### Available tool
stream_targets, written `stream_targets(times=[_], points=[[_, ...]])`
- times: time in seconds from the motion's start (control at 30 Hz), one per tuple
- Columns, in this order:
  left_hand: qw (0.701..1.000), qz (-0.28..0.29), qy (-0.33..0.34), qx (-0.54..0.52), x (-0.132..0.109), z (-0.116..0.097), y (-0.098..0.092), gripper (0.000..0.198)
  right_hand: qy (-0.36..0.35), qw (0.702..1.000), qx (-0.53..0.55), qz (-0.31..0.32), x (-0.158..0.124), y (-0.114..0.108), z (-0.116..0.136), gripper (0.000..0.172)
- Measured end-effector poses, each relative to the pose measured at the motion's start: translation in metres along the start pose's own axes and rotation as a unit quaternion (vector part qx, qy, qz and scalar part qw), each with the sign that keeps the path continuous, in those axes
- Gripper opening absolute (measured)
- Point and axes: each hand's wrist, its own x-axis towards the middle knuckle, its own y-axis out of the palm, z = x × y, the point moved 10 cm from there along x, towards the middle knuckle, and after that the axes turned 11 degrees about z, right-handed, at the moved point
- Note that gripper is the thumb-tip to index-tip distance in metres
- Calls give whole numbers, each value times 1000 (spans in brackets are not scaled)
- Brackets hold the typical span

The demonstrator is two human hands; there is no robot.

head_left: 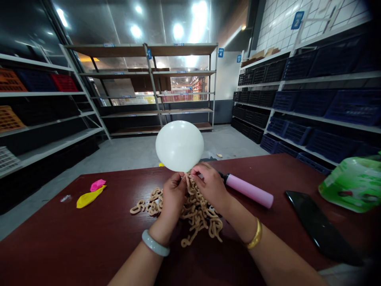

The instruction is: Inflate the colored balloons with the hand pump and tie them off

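An inflated white balloon (179, 145) stands upright above the table, its neck pointing down between my hands. My left hand (173, 195) is closed in a pinch just under it, with thumb and forefinger on a thick tan cord and the balloon's neck. From the other side my right hand (210, 185) pinches at the same spot, fingertips close to the left ones. Exactly which strand each fingertip grips is partly hidden. Below my hands spreads a loose, looped heap of tan cord (198, 216). Beside my right hand lies a pink balloon pump (249, 190) with a black end.
On the dark red table (98, 242) lie a flat yellow balloon (91, 197) and a pink balloon (98, 184) at left. A black phone-like slab (318, 222) and a green plastic pouch (351, 184) are at right. Shelves with blue crates (354, 105) stand beyond.
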Motion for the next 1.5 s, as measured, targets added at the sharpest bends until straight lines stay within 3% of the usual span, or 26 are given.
stream_targets(times=[0.17,0.33,0.47,0.6,0.83,0.97,1.1,1.27,1.5], points=[[1000,1,-11,-27,0,3,1,26,4,999,38,-32,-2,-5,-3,3],[998,-11,14,52,-2,-6,-3,22,-24,997,68,5,1,-5,6,6],[995,-4,21,96,-1,-9,-2,21,4,999,33,9,2,-4,0,10],[999,6,-2,41,1,-1,2,24,43,999,22,-17,-1,-2,-10,11],[993,-5,-36,-113,4,12,9,28,122,971,201,-40,-5,7,-36,8],[985,-29,-40,-163,4,15,6,28,103,986,120,-47,-4,2,-31,10],[989,-31,-33,-141,3,13,3,29,62,998,-6,-6,-2,6,-22,13],[994,-1,-89,-61,2,27,10,38,115,984,-131,-18,-3,-2,-39,12],[979,57,-154,-119,-1,35,33,42,173,972,-156,-20,-1,-14,-57,18]])
